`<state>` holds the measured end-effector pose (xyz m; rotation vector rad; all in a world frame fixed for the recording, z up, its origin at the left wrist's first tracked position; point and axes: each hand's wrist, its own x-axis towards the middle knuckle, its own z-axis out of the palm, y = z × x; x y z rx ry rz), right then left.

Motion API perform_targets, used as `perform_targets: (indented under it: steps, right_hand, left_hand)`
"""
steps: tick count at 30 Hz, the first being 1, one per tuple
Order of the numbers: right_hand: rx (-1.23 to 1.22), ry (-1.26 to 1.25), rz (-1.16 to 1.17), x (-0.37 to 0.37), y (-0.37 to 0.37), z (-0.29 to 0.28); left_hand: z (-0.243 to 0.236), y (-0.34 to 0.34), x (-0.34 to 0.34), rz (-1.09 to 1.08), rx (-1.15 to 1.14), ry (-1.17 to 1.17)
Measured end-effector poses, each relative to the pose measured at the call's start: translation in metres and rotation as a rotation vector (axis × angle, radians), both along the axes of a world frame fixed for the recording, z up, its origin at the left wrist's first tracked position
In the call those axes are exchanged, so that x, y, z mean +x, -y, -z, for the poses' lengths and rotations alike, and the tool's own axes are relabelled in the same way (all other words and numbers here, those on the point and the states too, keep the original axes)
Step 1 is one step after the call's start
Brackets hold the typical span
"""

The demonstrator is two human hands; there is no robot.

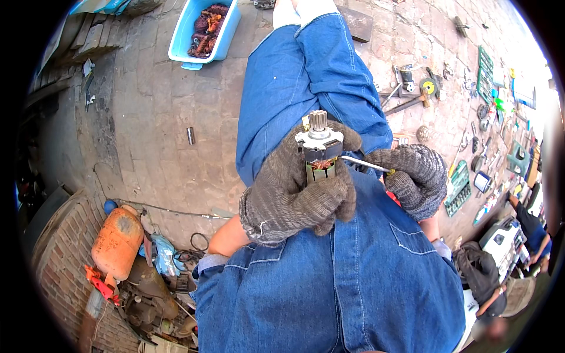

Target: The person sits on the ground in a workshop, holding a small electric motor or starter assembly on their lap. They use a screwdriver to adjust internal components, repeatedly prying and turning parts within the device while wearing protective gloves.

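Both of my hands wear grey knit work gloves. My left hand [276, 191] is wrapped round a small motor armature [318, 141], held upright above my lap. A toothed metal gear tops it, with a black collar and copper windings below; the glove hides its lower part. Closed fingers of my right hand [415, 176] grip a thin screwdriver [362, 163], its handle mostly hidden in the glove. Its shaft points left, and its tip meets the armature's side just under the black collar.
Far left on the brick floor stands a blue tub [233, 36] of reddish-brown coils. A metal cylinder [190, 136] lies nearer. An orange gas tank [118, 242] is at left. Right are a hammer [407, 105], green tool cases [458, 189] and scattered tools. People are at lower right.
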<state>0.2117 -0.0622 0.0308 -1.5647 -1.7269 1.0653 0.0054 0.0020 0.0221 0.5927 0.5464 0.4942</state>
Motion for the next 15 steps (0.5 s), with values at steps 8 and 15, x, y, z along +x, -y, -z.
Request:
perform_targets:
  steps: [8,15]
  right_hand:
    - [0.018,0.204,-0.070,-0.006,0.008,0.003]
    - [0.023,0.326,-0.066,-0.014,0.020,0.012]
  left_hand:
    - [0.023,0.016,0.007,-0.129,0.335,-0.247]
    - [0.013,0.012,0.002,-0.005,-0.097,-0.125]
